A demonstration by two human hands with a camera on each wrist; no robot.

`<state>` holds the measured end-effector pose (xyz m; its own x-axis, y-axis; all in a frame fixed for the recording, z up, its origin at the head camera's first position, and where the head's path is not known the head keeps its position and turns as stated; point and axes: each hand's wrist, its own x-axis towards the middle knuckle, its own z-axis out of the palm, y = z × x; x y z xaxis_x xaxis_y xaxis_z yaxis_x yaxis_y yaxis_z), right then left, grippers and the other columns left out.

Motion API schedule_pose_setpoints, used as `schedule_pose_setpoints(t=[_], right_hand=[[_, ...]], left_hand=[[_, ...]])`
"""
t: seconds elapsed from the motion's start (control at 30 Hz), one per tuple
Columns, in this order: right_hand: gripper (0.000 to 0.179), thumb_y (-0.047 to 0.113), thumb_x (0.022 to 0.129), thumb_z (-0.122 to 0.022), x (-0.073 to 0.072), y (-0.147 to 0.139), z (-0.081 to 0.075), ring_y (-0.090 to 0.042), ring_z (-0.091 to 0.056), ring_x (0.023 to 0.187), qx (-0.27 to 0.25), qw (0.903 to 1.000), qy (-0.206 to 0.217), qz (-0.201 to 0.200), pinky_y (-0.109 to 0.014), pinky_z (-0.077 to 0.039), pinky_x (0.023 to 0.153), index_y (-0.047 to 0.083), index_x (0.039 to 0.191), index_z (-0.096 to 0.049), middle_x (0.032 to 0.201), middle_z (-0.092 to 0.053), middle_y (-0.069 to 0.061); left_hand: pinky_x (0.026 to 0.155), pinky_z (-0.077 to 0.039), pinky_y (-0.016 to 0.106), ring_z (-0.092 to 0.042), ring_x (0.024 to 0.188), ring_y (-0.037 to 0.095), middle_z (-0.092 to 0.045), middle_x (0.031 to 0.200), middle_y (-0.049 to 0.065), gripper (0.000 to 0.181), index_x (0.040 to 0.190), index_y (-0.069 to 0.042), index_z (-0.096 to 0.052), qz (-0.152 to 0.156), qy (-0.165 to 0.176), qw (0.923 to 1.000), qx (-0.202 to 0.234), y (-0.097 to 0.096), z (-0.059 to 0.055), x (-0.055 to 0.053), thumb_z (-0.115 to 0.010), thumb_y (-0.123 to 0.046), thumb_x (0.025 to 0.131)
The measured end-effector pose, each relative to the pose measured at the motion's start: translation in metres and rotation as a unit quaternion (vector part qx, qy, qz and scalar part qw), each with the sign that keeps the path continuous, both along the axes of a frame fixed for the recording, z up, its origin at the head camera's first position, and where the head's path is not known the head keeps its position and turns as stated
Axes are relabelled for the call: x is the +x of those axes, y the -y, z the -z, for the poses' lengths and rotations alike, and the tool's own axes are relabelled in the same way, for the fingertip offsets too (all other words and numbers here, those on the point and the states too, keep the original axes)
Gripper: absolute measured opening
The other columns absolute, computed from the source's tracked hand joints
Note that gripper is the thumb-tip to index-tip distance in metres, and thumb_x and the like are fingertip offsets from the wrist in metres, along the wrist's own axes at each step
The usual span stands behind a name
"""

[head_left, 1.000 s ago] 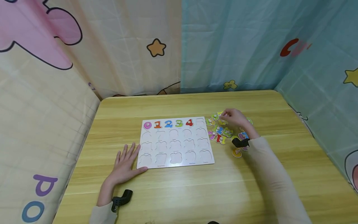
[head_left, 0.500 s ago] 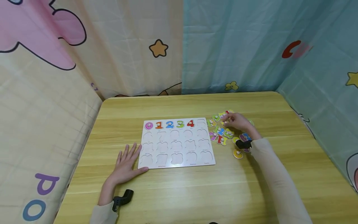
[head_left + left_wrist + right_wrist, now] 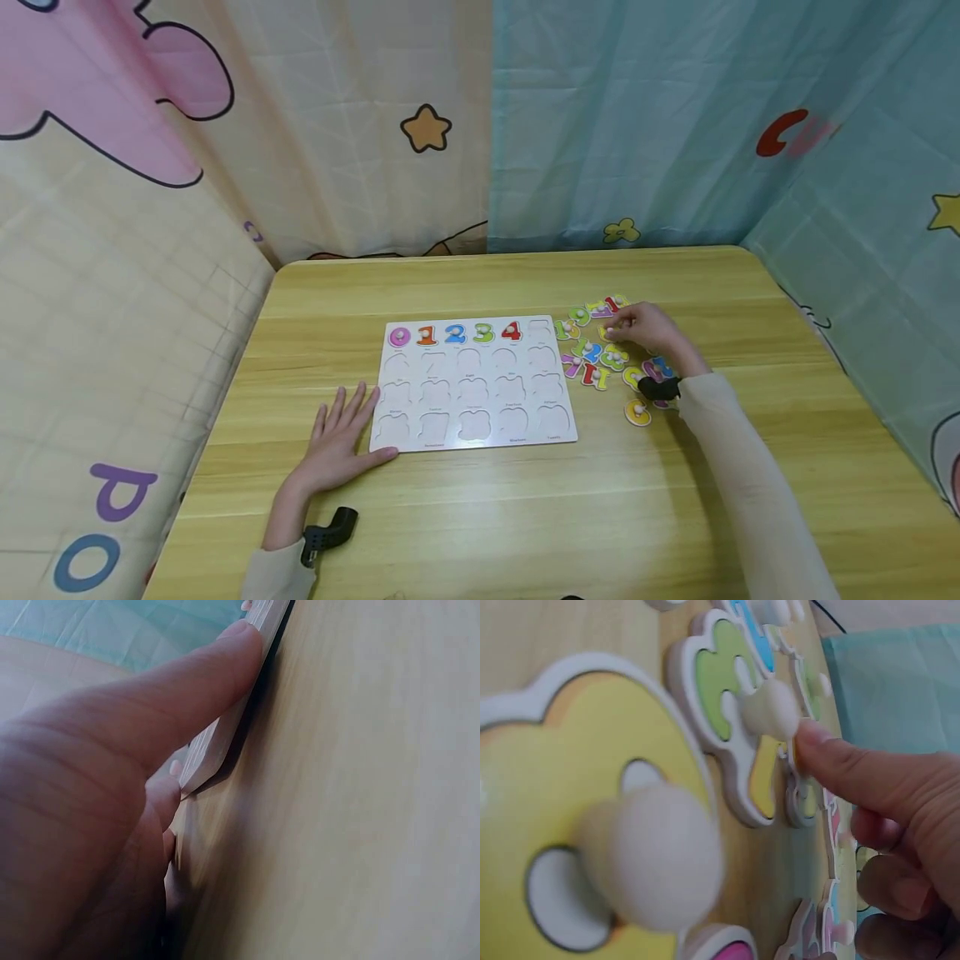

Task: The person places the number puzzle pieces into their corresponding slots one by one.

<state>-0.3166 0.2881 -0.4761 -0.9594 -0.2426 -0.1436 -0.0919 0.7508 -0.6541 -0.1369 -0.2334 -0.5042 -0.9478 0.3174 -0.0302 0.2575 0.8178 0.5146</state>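
The white number puzzle board point(image 3: 472, 383) lies on the table with pieces 0 to 4 set in its top row. My left hand point(image 3: 333, 450) rests spread at the board's lower left corner. Its thumb point(image 3: 240, 649) touches the board's edge in the left wrist view. Over the loose number pieces right of the board, my right hand point(image 3: 648, 327) pinches a small yellow puzzle piece point(image 3: 605, 333), mostly hidden by the fingers. In the right wrist view, the thumb point(image 3: 847, 761) points in behind a green-and-yellow piece point(image 3: 761, 776) with a round knob.
Several loose number pieces lie around the right hand, including a red-and-yellow 11 point(image 3: 596, 377) and an orange-yellow piece point(image 3: 637, 412) nearer the front. The wooden table point(image 3: 480, 517) meets patterned curtains point(image 3: 420, 192) at its back and sides.
My right hand has drawn slightly back to the right, uncovering pieces at the top of the pile. The yellow piece at its fingertips has shifted a little rightward. My left hand stays put.
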Motion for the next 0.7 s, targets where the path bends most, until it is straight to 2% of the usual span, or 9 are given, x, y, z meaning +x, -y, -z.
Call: schedule_pose_setpoints(t=[0.23, 0.5, 0.6, 0.7], right_hand=[[0.025, 0.031, 0.084, -0.074, 0.004, 0.003, -0.001, -0.021, -0.045, 0.061, 0.042, 0.9978, -0.051, 0.009, -0.034, -0.035, 0.055, 0.007, 0.087, -0.068, 0.068, -0.054, -0.005], [0.029, 0.034, 0.083, -0.074, 0.005, 0.019, -0.007, -0.020, -0.044, 0.059, 0.048, 0.9923, -0.113, 0.013, -0.034, -0.034, 0.057, 0.006, 0.081, -0.064, 0.064, -0.051, -0.003], [0.031, 0.036, 0.082, -0.074, 0.004, 0.034, -0.008, -0.019, -0.044, 0.059, 0.035, 0.9934, -0.108, 0.018, -0.033, -0.035, 0.056, 0.007, 0.081, -0.064, 0.064, -0.051, -0.002], [0.031, 0.037, 0.083, -0.074, 0.001, 0.052, -0.007, -0.019, -0.044, 0.056, 0.004, 0.9962, -0.084, 0.022, -0.033, -0.035, 0.054, 0.008, 0.083, -0.064, 0.064, -0.051, -0.003]], left_hand=[[0.107, 0.010, 0.056, 0.009, 0.140, 0.039, -0.005, 0.157, 0.016, 0.095, 0.153, -0.012, -0.016, -0.001, 0.003, 1.0000, -0.005, 0.000, -0.001, 0.000, -0.062, -0.059, 0.083], [0.107, 0.010, 0.057, 0.009, 0.140, 0.040, -0.005, 0.157, 0.017, 0.095, 0.153, -0.012, -0.016, 0.001, 0.001, 1.0000, 0.000, 0.000, -0.002, 0.000, -0.063, -0.057, 0.084], [0.107, 0.010, 0.057, 0.009, 0.140, 0.040, -0.005, 0.157, 0.017, 0.095, 0.153, -0.012, -0.016, 0.001, 0.001, 1.0000, 0.001, -0.001, -0.002, 0.000, -0.063, -0.056, 0.083], [0.107, 0.010, 0.057, 0.009, 0.140, 0.039, -0.005, 0.157, 0.016, 0.095, 0.153, -0.012, -0.016, 0.001, 0.001, 1.0000, -0.001, -0.001, -0.001, 0.000, -0.063, -0.056, 0.083]])
